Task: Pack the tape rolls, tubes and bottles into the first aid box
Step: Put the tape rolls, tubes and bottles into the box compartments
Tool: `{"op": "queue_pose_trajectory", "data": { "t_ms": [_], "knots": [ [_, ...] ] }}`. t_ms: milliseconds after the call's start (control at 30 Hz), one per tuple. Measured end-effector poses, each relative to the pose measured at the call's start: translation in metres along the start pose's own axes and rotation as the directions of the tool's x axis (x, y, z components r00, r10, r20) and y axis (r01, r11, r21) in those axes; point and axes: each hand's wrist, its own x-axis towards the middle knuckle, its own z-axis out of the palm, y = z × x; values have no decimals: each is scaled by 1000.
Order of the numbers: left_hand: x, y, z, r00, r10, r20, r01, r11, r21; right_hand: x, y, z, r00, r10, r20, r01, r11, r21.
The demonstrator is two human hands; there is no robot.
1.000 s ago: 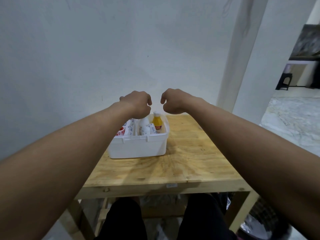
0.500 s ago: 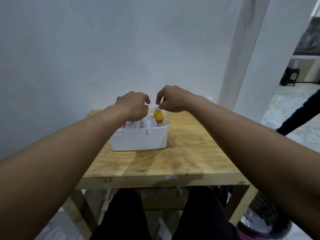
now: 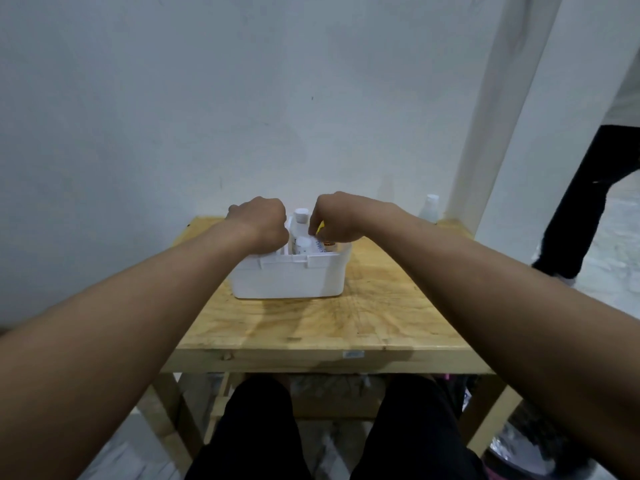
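Note:
The white first aid box (image 3: 291, 280) stands open at the middle of the wooden table (image 3: 381, 306). Two white-capped bottles (image 3: 300, 223) stand upright inside it. My left hand (image 3: 261, 225) is a fist lowered into the box's left part; what lies under its fingers is hidden. My right hand (image 3: 337, 220) sits over the box's right part. Its curled fingers close on the yellow bottle (image 3: 329, 241), of which only a sliver of yellow and its label show.
A pale translucent bottle (image 3: 431, 206) stands at the table's far right corner by a white pillar (image 3: 502, 109). A person's leg in black trousers (image 3: 581, 209) is on the floor to the right. The wall runs right behind the table.
Both hands have dropped from above the box down into it, the right one closing over the yellow bottle. A person has stepped in at the right.

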Motion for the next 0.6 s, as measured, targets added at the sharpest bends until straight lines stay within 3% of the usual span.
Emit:
{"op": "queue_pose_trajectory", "data": {
  "t_ms": [600],
  "knots": [
    [4,0,0,1000,-10,-1,10,1000,-23,-16,12,-7,998,-28,-60,36,991,127]
  ]
}}
